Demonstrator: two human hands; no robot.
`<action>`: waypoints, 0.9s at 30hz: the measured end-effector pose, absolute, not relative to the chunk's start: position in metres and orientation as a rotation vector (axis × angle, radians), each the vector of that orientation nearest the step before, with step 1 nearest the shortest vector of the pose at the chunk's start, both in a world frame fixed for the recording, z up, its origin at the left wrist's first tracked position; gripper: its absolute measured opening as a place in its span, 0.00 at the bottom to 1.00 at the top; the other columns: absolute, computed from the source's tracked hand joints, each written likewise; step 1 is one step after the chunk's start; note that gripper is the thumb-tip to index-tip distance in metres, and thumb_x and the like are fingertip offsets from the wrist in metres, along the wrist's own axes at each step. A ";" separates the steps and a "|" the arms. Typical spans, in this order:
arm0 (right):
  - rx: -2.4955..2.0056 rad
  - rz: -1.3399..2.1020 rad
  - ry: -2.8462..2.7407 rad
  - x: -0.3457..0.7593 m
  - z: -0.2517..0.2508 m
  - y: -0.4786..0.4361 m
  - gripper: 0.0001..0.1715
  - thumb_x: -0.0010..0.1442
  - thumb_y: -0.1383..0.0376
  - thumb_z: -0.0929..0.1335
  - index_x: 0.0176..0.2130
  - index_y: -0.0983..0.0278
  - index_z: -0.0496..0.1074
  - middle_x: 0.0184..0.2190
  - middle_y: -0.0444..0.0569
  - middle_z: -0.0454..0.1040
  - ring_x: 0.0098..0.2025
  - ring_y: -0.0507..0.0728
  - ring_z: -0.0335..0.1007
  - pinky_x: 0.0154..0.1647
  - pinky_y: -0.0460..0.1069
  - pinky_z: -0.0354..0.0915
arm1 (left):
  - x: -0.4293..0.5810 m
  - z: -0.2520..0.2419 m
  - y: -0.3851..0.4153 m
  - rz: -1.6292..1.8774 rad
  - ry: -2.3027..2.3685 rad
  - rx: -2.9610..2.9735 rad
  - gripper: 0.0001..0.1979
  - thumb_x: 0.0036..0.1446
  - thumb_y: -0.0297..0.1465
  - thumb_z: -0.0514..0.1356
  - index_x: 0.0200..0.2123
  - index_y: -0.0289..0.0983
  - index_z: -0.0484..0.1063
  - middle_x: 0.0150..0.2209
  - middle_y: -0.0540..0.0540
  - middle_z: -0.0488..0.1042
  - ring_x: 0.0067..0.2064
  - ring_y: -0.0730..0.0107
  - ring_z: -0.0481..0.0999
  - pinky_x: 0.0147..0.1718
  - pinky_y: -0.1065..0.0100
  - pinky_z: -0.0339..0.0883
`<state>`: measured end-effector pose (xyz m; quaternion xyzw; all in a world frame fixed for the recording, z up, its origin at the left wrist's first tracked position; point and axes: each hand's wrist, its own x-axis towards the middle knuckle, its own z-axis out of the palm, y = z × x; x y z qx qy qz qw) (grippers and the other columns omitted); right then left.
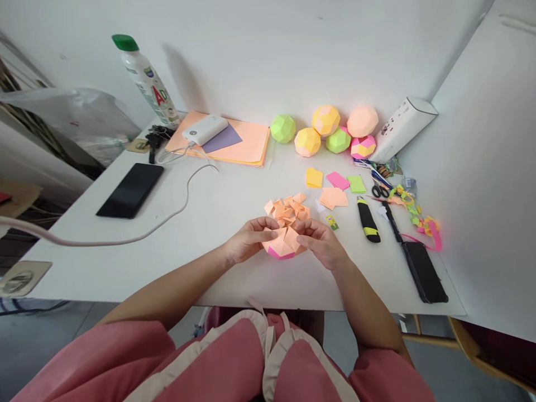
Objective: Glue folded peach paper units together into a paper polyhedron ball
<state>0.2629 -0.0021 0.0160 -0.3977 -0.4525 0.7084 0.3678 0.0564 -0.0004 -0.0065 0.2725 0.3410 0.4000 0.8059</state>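
Between my hands, close to the front of the white desk, is a partly assembled folded-paper ball [281, 245], peach with a pink patch low on its near side. My left hand [253, 239] pinches its left edge between thumb and fingers. On the opposite side, my right hand [321, 241] grips the rim with thumb and bent fingers. Gaps show between the peach flaps at the top. Just beyond the ball lies a pile of folded peach paper pieces [287, 208]. Parts of the ball are hidden behind my fingers.
Finished paper balls [325, 120] rest against the wall. Paper stacks [334, 197], scissors [380, 191], a utility knife [368, 220] and a black case [425, 272] lie right. A phone [130, 191], power bank [205, 130], cable [184, 207] and spray bottle [146, 81] are left.
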 end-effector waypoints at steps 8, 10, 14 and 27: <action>-1.046 1.823 -1.281 0.262 0.014 -0.003 0.10 0.48 0.62 0.75 0.32 0.63 0.74 0.29 0.43 0.73 0.29 0.48 0.68 0.30 0.45 0.66 | 0.055 -0.002 -0.004 0.762 0.680 0.976 0.16 0.50 0.34 0.66 0.42 0.35 0.72 0.42 0.41 0.75 0.42 0.63 0.74 0.41 0.64 0.66; -1.055 1.824 -1.310 0.259 0.015 -0.004 0.11 0.48 0.60 0.75 0.32 0.63 0.75 0.30 0.44 0.73 0.31 0.49 0.69 0.32 0.46 0.67 | 0.055 0.000 -0.005 0.685 0.679 1.013 0.17 0.50 0.36 0.65 0.42 0.35 0.72 0.41 0.42 0.76 0.41 0.64 0.74 0.40 0.65 0.66; -1.070 1.797 -1.387 0.256 0.018 -0.006 0.11 0.48 0.60 0.75 0.32 0.62 0.75 0.31 0.44 0.72 0.33 0.50 0.69 0.34 0.47 0.67 | 0.056 0.004 -0.007 0.592 0.748 1.044 0.15 0.47 0.35 0.67 0.37 0.35 0.72 0.36 0.46 0.75 0.36 0.67 0.74 0.34 0.68 0.65; -1.099 1.729 -1.510 0.258 0.014 -0.006 0.09 0.49 0.63 0.74 0.32 0.63 0.73 0.31 0.44 0.70 0.31 0.50 0.65 0.32 0.46 0.63 | 0.057 -0.002 -0.008 0.457 0.714 1.141 0.12 0.42 0.33 0.69 0.26 0.34 0.70 0.27 0.51 0.70 0.28 0.74 0.69 0.26 0.72 0.61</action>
